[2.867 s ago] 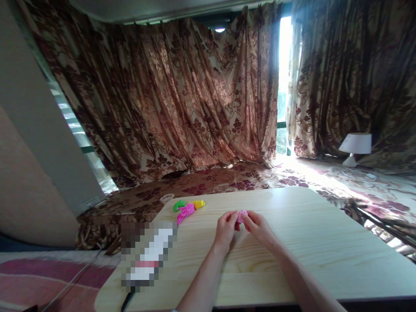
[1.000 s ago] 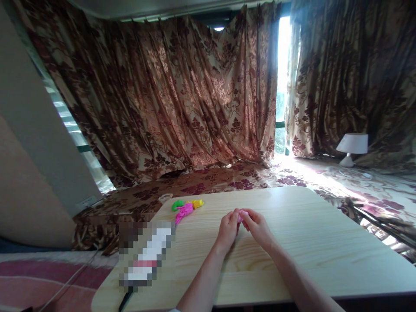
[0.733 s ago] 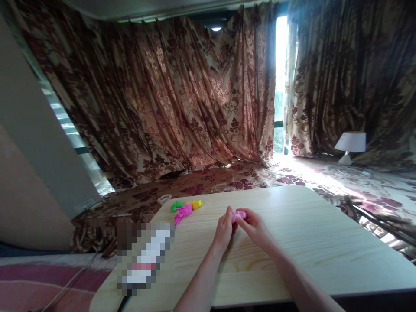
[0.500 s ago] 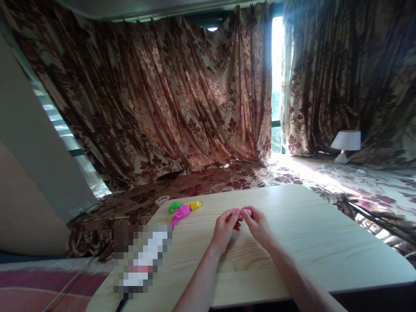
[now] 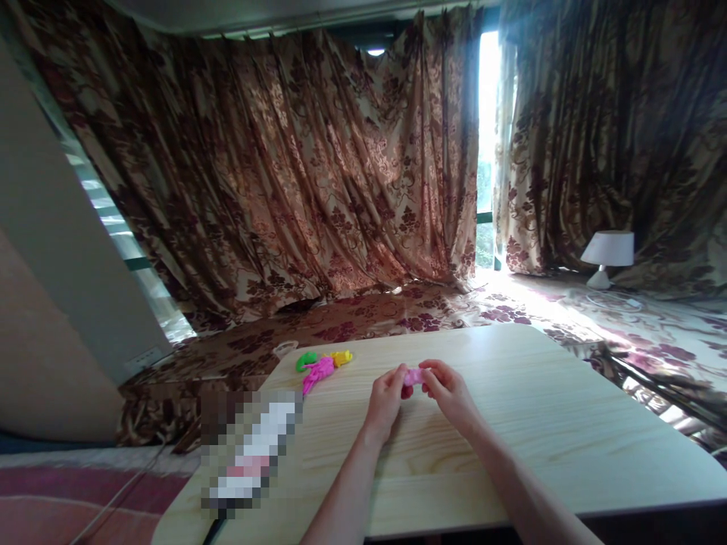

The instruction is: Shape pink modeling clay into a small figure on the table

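Both my hands meet over the middle of a pale wooden table (image 5: 556, 424). My left hand (image 5: 386, 397) and my right hand (image 5: 448, 390) each pinch one end of a small pink rubbery piece (image 5: 413, 375), which looks like an uninflated balloon, stretched a little between them. Its exact shape is mostly hidden by my fingers. At the table's far left corner lie more such pieces: a green one (image 5: 305, 359), a magenta one (image 5: 318, 372) and a yellow one (image 5: 342, 356), all apart from my hands.
A blurred-out object (image 5: 250, 446) lies on the table's left side with a dark cable (image 5: 213, 530) at its near end. Patterned fabric covers the floor beyond. Heavy floral curtains (image 5: 318, 174) hang behind. A white lamp (image 5: 607, 253) stands far right.
My hands have stayed together on the pink piece, working it. It now shows stretched between the fingertips. The view has shifted slightly.
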### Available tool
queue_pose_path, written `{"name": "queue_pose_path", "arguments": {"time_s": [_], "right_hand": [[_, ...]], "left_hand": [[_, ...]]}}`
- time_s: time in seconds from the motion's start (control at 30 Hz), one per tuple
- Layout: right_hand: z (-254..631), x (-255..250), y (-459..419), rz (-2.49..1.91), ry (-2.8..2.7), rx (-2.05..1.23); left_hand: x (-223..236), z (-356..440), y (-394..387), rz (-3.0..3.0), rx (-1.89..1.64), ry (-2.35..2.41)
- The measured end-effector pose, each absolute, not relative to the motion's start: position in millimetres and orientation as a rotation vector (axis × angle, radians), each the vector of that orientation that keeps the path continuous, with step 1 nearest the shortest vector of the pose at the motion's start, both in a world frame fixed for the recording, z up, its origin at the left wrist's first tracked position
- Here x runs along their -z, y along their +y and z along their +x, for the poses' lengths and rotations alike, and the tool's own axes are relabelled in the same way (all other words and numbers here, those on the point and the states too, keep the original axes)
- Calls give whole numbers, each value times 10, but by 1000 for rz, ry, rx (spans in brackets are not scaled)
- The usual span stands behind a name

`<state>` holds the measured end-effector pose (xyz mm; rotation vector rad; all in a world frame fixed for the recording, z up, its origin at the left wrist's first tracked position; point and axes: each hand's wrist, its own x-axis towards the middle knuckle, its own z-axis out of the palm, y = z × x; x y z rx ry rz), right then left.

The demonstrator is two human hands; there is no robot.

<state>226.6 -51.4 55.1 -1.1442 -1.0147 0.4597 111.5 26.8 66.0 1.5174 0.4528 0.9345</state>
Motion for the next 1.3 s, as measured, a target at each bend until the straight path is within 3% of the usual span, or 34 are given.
{"name": "queue_pose_path", "arguments": {"time_s": [0.47, 1.3], "right_hand": [[2276, -547, -528, -1202, -1056, -395], [2227, -545, -527, -1184, -1110, -461]], "left_hand": [[-697, 1130, 208, 1491, -823, 423], [-589, 1134, 323, 1550, -993, 556]]}}
